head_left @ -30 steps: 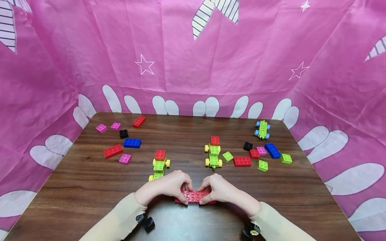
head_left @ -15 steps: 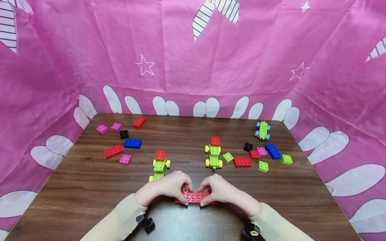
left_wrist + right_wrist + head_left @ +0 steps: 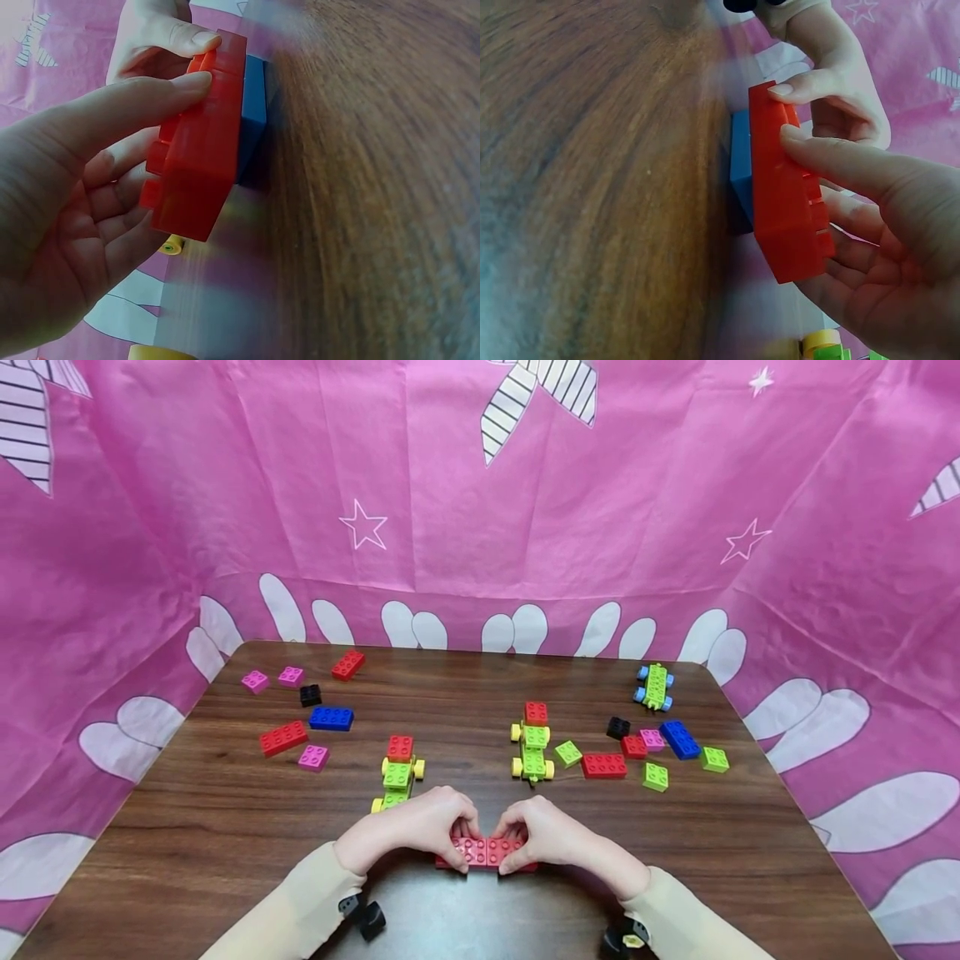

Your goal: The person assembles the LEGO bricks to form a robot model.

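The left hand pinches the left red brick, and the right hand pinches the right red brick. The two sit end to end, low over the counter, with a blue brick under the place where they meet. Their outer ends stick out with nothing close below. Pushing down out there could make one tip and pop off. If one hand pushes harder, they could end up crooked. I can't quite see if they're clicked on all the way.
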Action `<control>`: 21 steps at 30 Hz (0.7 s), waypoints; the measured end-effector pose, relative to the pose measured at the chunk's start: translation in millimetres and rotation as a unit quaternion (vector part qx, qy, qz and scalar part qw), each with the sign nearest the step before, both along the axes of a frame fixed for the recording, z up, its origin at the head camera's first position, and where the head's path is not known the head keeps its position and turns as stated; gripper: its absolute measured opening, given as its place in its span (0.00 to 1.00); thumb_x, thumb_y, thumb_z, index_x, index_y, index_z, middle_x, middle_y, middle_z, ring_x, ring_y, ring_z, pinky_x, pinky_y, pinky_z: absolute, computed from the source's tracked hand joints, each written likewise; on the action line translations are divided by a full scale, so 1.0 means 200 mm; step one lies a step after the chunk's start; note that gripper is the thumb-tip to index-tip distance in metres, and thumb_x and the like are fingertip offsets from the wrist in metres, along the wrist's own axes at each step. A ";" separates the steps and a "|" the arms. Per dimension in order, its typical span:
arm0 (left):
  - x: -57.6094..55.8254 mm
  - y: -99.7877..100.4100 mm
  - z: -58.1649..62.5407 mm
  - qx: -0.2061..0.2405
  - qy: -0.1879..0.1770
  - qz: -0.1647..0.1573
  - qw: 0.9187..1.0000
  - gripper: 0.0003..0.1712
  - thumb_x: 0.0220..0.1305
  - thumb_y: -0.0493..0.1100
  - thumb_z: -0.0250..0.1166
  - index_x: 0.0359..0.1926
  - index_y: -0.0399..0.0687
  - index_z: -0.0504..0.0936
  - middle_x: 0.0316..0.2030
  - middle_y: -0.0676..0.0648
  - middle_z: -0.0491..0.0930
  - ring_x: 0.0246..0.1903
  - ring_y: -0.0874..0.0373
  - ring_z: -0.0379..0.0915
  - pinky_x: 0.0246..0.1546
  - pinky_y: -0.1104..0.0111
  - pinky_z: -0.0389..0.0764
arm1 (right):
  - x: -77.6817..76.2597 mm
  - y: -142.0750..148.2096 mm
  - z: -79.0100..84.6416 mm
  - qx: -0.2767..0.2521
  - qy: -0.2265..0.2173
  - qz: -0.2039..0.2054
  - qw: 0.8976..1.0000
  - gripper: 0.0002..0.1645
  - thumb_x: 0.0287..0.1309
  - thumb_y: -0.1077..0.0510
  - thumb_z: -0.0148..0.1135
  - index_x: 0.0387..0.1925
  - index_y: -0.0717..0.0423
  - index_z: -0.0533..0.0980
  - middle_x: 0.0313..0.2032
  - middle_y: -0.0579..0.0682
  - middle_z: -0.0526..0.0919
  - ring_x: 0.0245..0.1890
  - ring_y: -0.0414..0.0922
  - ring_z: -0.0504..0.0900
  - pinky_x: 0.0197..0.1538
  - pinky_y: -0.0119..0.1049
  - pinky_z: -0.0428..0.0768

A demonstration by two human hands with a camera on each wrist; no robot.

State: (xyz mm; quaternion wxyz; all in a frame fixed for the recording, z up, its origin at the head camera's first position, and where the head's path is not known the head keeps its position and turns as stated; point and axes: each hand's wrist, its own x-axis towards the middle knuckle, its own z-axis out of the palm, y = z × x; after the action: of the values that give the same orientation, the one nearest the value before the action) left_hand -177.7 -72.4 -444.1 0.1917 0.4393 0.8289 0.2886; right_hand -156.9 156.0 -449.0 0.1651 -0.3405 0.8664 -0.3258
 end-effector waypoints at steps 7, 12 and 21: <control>0.00 0.00 0.02 -0.012 0.019 -0.011 1.000 0.17 0.41 0.47 0.80 0.34 0.50 0.84 0.29 0.60 0.77 0.28 0.74 0.71 0.31 0.83 0.73 | 0.00 -0.01 0.02 0.019 0.007 0.011 1.000 0.16 0.38 0.53 0.78 0.32 0.51 0.82 0.25 0.36 0.79 0.26 0.29 0.74 0.30 0.23 0.74; 0.00 0.00 0.03 -0.025 0.024 -0.012 0.999 0.18 0.41 0.48 0.80 0.35 0.52 0.84 0.29 0.61 0.76 0.29 0.73 0.71 0.31 0.83 0.72 | 0.01 -0.02 0.02 0.038 0.019 0.022 0.999 0.15 0.39 0.54 0.75 0.32 0.50 0.79 0.27 0.35 0.76 0.26 0.30 0.71 0.30 0.23 0.72; 0.00 -0.04 0.03 -0.012 0.034 -0.010 0.999 0.21 0.39 0.49 0.81 0.36 0.51 0.83 0.30 0.57 0.78 0.28 0.71 0.71 0.31 0.82 0.72 | 0.03 -0.04 0.00 0.033 0.043 0.021 0.998 0.19 0.39 0.53 0.74 0.36 0.50 0.78 0.30 0.37 0.76 0.30 0.31 0.71 0.34 0.23 0.71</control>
State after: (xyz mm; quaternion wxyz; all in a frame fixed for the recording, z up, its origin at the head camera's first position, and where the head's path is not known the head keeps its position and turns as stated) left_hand -178.1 -80.7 -437.6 0.1718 0.4545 0.8339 0.2618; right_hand -151.3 147.8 -448.3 0.1452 -0.3668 0.8757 -0.2785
